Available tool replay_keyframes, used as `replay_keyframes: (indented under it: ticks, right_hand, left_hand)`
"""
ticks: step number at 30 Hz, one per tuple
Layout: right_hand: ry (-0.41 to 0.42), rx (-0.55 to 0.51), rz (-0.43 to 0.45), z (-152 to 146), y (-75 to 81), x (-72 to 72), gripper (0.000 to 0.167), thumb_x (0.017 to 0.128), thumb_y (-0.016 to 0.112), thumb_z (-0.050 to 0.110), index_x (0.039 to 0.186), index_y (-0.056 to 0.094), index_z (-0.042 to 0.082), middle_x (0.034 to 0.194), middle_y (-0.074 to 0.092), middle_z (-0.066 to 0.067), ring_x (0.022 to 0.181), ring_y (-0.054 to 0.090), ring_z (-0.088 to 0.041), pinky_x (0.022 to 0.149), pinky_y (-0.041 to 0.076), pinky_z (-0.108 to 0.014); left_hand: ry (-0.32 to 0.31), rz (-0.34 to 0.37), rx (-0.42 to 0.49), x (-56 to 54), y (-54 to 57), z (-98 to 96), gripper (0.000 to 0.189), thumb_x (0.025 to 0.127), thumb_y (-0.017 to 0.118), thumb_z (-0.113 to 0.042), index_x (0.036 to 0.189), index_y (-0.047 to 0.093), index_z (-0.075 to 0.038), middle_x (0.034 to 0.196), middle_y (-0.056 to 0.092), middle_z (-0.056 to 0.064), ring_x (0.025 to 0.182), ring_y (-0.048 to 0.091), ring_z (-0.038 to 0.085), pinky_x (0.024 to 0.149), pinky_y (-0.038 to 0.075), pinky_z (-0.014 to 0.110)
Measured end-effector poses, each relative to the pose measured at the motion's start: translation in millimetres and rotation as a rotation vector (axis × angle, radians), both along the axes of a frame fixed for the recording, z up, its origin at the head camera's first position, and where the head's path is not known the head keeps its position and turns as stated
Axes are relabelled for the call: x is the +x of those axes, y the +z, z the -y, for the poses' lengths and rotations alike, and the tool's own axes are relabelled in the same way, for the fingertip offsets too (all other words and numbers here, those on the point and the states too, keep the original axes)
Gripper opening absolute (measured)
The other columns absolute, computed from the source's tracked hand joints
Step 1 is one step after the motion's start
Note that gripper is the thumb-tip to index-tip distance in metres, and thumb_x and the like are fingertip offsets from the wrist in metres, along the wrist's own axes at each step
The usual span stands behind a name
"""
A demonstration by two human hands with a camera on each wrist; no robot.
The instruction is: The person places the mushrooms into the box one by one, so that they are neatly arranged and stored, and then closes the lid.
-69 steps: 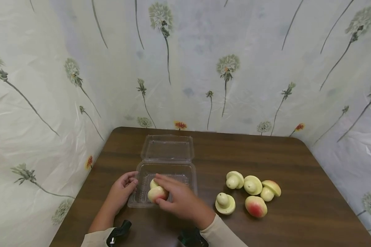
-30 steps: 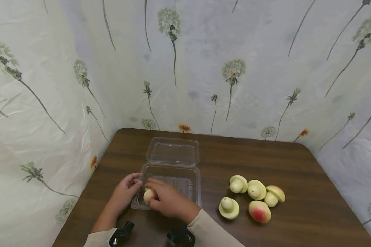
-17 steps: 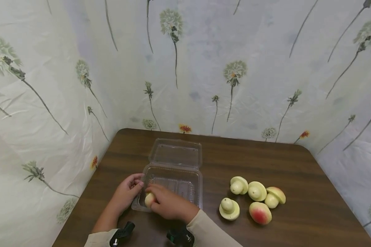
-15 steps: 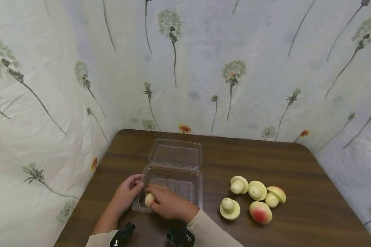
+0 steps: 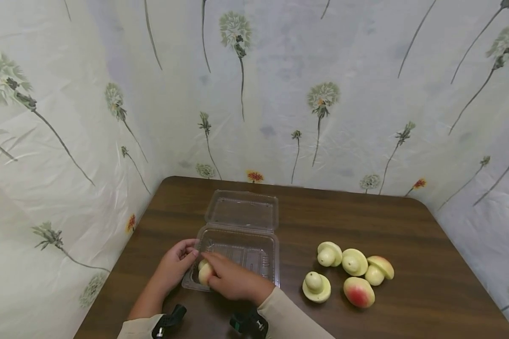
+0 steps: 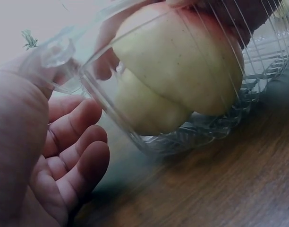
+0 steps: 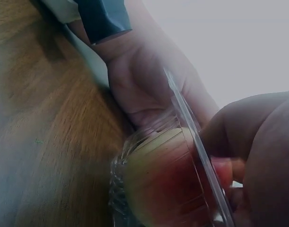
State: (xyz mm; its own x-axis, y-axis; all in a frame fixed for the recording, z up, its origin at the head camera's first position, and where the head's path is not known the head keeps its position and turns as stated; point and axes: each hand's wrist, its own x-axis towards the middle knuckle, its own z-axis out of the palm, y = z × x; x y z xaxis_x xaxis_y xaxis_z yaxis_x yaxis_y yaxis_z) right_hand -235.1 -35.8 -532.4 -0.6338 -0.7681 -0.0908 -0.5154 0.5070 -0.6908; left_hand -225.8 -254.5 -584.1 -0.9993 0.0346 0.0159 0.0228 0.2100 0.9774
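Observation:
A clear plastic clamshell container (image 5: 254,235) lies on the table with its lid folded back. My left hand (image 5: 172,264) pinches its left rim; in the left wrist view the other fingers (image 6: 90,161) curl beside the container wall. Inside the near left corner is a toy mushroom (image 5: 204,273), pale yellow with a red-blushed cap. My right hand (image 5: 233,278) reaches into the container and holds this mushroom, hiding part of it. Through the plastic, the left wrist view shows the mushroom (image 6: 182,61) low against the container's wall. The right wrist view shows its red cap (image 7: 168,175).
Several similar toy mushrooms lie to the right of the container: one stem-up nearest it (image 5: 316,288), one red-capped (image 5: 359,293), others behind. The dark wooden table (image 5: 305,207) meets a flower-printed plastic sheet (image 5: 271,94) at the back and sides.
Since the oldest frame, the right hand has moved the mushroom left and down into the container's near left corner. The left hand keeps its place at the rim. The last half second shows little movement.

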Motion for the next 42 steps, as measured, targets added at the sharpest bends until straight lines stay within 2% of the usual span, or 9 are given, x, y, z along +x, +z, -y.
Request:
replay_keyframes:
  ticks: [7, 10, 17, 22, 26, 30, 34, 38, 42]
  right_hand:
    - [-0.021, -0.060, 0.010, -5, -2.1, -3.8, 0.072, 0.098, 0.057, 0.022, 0.164, 0.031, 0.007, 0.163, 0.040, -0.012, 0.133, 0.047, -0.012, 0.116, 0.040, -0.035]
    - [-0.025, -0.059, -0.012, -8, -0.9, -3.4, 0.071, 0.100, 0.058, 0.027, 0.163, 0.033, 0.008, 0.164, 0.039, -0.011, 0.139, 0.046, -0.014, 0.118, 0.040, -0.038]
    - [-0.059, -0.055, -0.013, -19, 7.9, 6.6, 0.076, 0.105, 0.057, 0.050, 0.165, 0.030, 0.013, 0.170, 0.031, -0.010, 0.154, 0.034, -0.031, 0.121, 0.035, -0.053]
    - [-0.112, -0.063, -0.084, -37, 15.4, 18.8, 0.071, 0.104, 0.060, 0.047, 0.164, 0.034, 0.020, 0.170, 0.030, -0.008, 0.155, 0.030, -0.033, 0.117, 0.038, -0.061]
    - [-0.157, -0.188, -0.189, -51, 16.3, 31.9, 0.056, 0.104, 0.065, 0.030, 0.155, 0.048, 0.016, 0.164, 0.038, -0.004, 0.153, 0.034, -0.031, 0.115, 0.040, -0.059]
    - [-0.163, -0.325, -0.388, -62, 14.0, 39.6, 0.048, 0.099, 0.070, 0.018, 0.145, 0.059, 0.015, 0.154, 0.051, -0.001, 0.145, 0.045, -0.027, 0.112, 0.044, -0.053]
    - [-0.179, -0.384, -0.571, -78, 8.9, 42.7, 0.047, 0.093, 0.073, 0.012, 0.138, 0.063, 0.014, 0.144, 0.058, -0.003, 0.136, 0.054, -0.024, 0.107, 0.048, -0.044]
    - [-0.169, -0.442, -0.740, -100, 5.0, 45.2, 0.041, 0.089, 0.073, 0.008, 0.130, 0.067, 0.009, 0.135, 0.063, -0.008, 0.127, 0.058, -0.027, 0.111, 0.044, -0.033]
    - [-0.174, -0.506, -0.871, -121, 1.6, 48.4, 0.031, 0.096, 0.067, 0.015, 0.125, 0.070, 0.005, 0.127, 0.066, -0.012, 0.126, 0.058, -0.032, 0.119, 0.034, -0.029]
  left_hand:
    - [-0.009, -0.006, -0.015, -0.8, 0.8, -0.8, 0.038, 0.103, 0.067, -0.019, 0.137, 0.062, -0.002, 0.108, 0.068, 0.016, 0.087, 0.061, 0.013, 0.078, 0.051, 0.025]
    - [-0.012, -0.006, -0.015, 0.1, 1.9, -0.6, 0.038, 0.103, 0.067, -0.019, 0.137, 0.063, -0.003, 0.108, 0.067, 0.015, 0.085, 0.061, 0.013, 0.077, 0.051, 0.026]
    - [-0.002, -0.007, -0.003, 0.2, 1.6, -2.0, 0.036, 0.103, 0.067, -0.018, 0.136, 0.063, -0.002, 0.105, 0.065, 0.015, 0.079, 0.059, 0.012, 0.072, 0.051, 0.026]
    - [0.009, 0.001, -0.026, -1.5, 1.0, -4.9, 0.034, 0.103, 0.067, -0.018, 0.134, 0.065, -0.004, 0.105, 0.067, 0.015, 0.081, 0.059, 0.013, 0.073, 0.051, 0.025]
    - [0.021, 0.015, -0.053, -0.6, 1.4, -4.1, 0.033, 0.103, 0.067, -0.017, 0.133, 0.066, -0.005, 0.105, 0.067, 0.013, 0.081, 0.060, 0.013, 0.073, 0.051, 0.026]
    - [0.028, 0.014, -0.061, 0.4, 2.7, -0.7, 0.033, 0.103, 0.067, -0.016, 0.134, 0.066, -0.005, 0.104, 0.066, 0.011, 0.080, 0.059, 0.013, 0.072, 0.051, 0.026]
    - [0.027, 0.010, -0.063, 0.9, 3.0, 0.0, 0.034, 0.103, 0.067, -0.017, 0.134, 0.065, -0.004, 0.103, 0.065, 0.010, 0.079, 0.058, 0.013, 0.071, 0.050, 0.025]
    - [0.029, 0.021, -0.064, 1.7, 2.8, -1.7, 0.034, 0.103, 0.067, -0.016, 0.134, 0.065, -0.004, 0.103, 0.064, 0.008, 0.078, 0.057, 0.013, 0.070, 0.050, 0.025]
    - [0.030, 0.022, -0.060, 1.4, 3.0, -3.7, 0.033, 0.103, 0.067, -0.016, 0.134, 0.065, -0.005, 0.102, 0.065, 0.008, 0.078, 0.057, 0.013, 0.070, 0.050, 0.026]
